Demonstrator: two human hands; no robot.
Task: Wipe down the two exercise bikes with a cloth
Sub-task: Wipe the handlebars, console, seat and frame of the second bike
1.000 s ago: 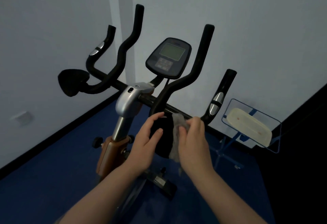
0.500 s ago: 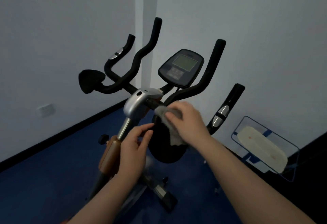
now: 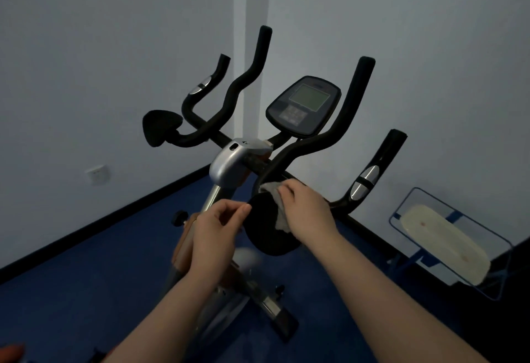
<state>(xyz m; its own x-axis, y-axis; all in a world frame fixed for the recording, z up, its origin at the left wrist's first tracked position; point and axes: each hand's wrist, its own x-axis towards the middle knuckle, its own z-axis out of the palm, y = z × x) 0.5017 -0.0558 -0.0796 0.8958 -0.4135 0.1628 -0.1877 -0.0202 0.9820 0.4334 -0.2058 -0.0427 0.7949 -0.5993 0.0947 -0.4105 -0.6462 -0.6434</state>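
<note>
the bike (image 3: 229,161) stands in a corner on a blue floor (image 3: 86,291), between two pale walls with a dark skirting along their foot; a socket (image 3: 97,174) sits low on the left wall; to the right, near the far wall, a blue wire frame (image 3: 407,199) tilts and holds a long cream pad (image 3: 441,239), which lies inside it, well apart from the bike; the console (image 3: 304,105) rises between the inner handlebars (image 3: 344,121), its screen dim and its buttons too blurred to read; a black elbow pad (image 3: 160,130) juts out at the left end of the bars; a second black pad (image 3: 266,227) at the near right is partly covered by both hands; the right hand (image 3: 307,210) has its fingers curled over a grey cloth (image 3: 272,189), pressing it to the top of that pad and the bar beside it, so most of the cloth is hidden under the palm and only its edges show; the left hand (image 3: 218,227) holds nothing, fingers loosely bent, fingertips touching the pad's left rim; both forearms cross the lower frame and hide much of the bike's post and base; the lower bike body is dark and hard to make out; something orange is cut off at the bottom left corner.
</note>
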